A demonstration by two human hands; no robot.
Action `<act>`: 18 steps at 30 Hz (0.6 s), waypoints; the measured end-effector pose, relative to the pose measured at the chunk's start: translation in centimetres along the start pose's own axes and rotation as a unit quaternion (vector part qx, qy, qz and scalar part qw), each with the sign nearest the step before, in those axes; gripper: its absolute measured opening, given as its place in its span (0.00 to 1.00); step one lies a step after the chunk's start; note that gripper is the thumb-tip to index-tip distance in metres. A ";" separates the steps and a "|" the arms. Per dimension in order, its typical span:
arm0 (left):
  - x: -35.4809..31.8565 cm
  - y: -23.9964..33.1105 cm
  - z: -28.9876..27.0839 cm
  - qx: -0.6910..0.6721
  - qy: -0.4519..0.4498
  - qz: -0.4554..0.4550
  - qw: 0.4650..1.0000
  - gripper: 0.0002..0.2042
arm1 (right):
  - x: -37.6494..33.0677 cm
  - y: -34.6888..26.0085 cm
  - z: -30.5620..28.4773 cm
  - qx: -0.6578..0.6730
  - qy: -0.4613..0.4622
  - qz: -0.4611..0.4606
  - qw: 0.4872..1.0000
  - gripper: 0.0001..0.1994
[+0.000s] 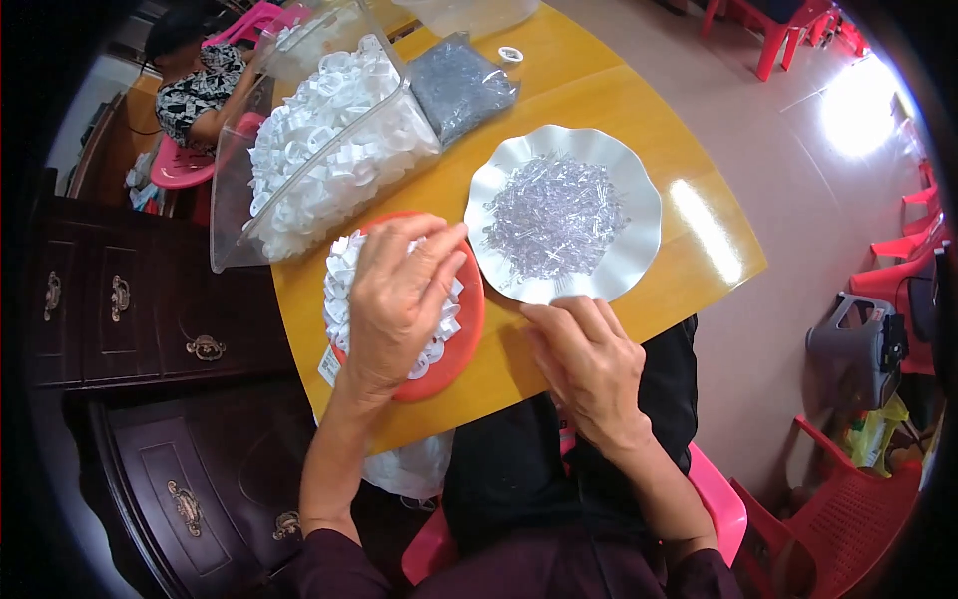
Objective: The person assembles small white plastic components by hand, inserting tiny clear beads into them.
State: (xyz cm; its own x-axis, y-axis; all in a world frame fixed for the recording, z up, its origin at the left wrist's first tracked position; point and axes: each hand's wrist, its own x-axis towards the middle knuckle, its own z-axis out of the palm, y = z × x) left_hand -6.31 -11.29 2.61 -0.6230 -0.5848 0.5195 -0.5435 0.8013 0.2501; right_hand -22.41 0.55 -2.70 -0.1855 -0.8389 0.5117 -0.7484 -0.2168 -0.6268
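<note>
My left hand [399, 295] hovers over an orange-red plate [466, 344] heaped with small white plastic ring-like pieces [339, 275]. Its fingers bend together toward the thumb, and whatever lies between the tips is too small to make out. Beside it stands a white wavy-rimmed plate [644, 225] with a pile of small clear plastic pins [554, 215]. At the near rim of that plate is my right hand [594, 364], thumb and fingers drawn together in a pinch. What they hold, if anything, is hidden.
A large clear bin [329, 185] full of white pieces stands at the back left. Near it lie a bag of grey material [459, 88] and a small round white item [510, 55] on the yellow table [689, 140]. Another person [195, 90] sits far left. Red chairs [848, 519] stand right.
</note>
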 end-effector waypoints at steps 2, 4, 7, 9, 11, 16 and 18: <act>-0.8 0.2 1.0 -0.025 -0.003 -0.029 0.999 0.14 | 0.6 0.1 0.7 -0.028 -0.016 -0.011 0.999 0.12; -1.3 0.4 1.0 -0.039 0.002 -0.066 0.997 0.12 | 1.1 0.4 1.9 -0.077 -0.030 -0.027 0.996 0.12; -1.5 0.4 0.1 -0.033 0.022 -0.089 0.995 0.11 | 1.6 0.5 2.3 -0.133 -0.051 -0.015 0.990 0.10; -2.0 -0.2 -0.9 -0.023 0.028 -0.102 0.994 0.11 | 1.5 0.6 2.7 -0.143 -0.047 -0.020 0.988 0.09; -2.6 -0.7 -1.7 -0.015 0.034 -0.114 0.993 0.11 | 1.3 0.7 2.9 -0.155 -0.042 -0.024 0.987 0.09; -4.0 -1.3 -2.6 0.000 -0.034 -0.110 0.993 0.13 | 1.2 0.6 2.6 -0.166 -0.040 -0.021 0.985 0.06; -3.9 -1.0 -2.3 0.029 -0.049 -0.093 0.994 0.14 | 1.1 0.7 2.5 -0.167 -0.029 -0.033 0.985 0.06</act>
State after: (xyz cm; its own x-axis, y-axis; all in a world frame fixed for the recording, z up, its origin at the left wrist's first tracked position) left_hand -2.03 -9.54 2.18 -0.5600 -0.7335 0.3853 -0.6841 0.6717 0.2845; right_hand -21.52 -1.78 -4.00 -0.0992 -0.8575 0.5049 -0.9276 -0.1039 -0.3588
